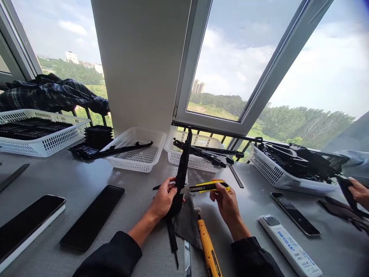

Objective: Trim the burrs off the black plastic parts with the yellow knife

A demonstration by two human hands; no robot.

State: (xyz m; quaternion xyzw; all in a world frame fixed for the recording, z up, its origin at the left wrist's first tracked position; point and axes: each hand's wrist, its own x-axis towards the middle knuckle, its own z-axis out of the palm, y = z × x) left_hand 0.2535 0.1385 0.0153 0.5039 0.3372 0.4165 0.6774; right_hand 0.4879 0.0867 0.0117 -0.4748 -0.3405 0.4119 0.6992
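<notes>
My left hand is closed around a long black plastic part, which it keeps upright over the table. In my right hand is a yellow utility knife with its blade out. The blade points left and meets the edge of the black part near my left fingers; whether it cuts in cannot be told. Under the part lies a dark grey cloth. A yellow-orange handled tool rests between my forearms, and a thin black strip lies left of the cloth.
White baskets stand along the back: a left one, a middle one, another and a right one, most with black parts. Phones, one a black phone, and a power strip flank me. Another person's hand holds a dark piece.
</notes>
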